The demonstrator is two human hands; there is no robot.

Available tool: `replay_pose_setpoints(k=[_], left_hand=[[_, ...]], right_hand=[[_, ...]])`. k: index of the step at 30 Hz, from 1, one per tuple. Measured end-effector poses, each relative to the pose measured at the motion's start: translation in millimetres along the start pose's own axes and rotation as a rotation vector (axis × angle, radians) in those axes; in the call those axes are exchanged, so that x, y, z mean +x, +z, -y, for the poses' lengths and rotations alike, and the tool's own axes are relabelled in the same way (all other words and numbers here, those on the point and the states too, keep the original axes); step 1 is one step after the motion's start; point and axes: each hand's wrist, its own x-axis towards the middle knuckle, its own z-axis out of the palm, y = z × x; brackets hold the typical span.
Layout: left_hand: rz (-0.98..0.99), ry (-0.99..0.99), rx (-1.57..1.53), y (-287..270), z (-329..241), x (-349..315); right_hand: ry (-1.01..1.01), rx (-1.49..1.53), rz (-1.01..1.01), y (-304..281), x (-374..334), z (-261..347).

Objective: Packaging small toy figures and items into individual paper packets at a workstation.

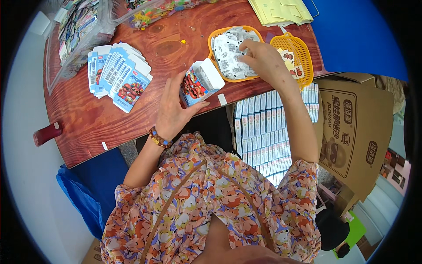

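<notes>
My left hand point(169, 105) is closed around a small blue carton point(192, 88) printed with red cartoon figures. The carton's white top flaps stand up, and its inside cannot be seen. Over a yellow plastic basket point(220, 31), my right hand point(266, 61) reaches in with bent fingers, thumb and forefinger apart. Beneath the fingertips lies a heap of small white sachets point(225, 55); no sachet shows in that hand. Right of it, a second yellow basket point(306, 57) holds small printed cards point(298, 71), partly hidden by my right wrist.
Flattened blue cartons point(118, 75) lie fanned out at the left. Clear bins point(55, 72) of small packets and colourful trinkets stand at the back left. Yellow paper sheets point(281, 12) lie at the back. Below the table edge, rows of finished-looking cartons point(263, 127) fill a cardboard box point(356, 127).
</notes>
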Motion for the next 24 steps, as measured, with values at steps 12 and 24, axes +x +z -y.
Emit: replay_pose_setpoints(k=[12,24], left_hand=[[0.034,0.028,0.014,-3,2,-4],[0.008,0.069,0.053,0,-6,-16]], right_hand=[[0.0,0.149,0.006,-16,1,-4],[0.155,0.419,0.134,-23,-6,-2]])
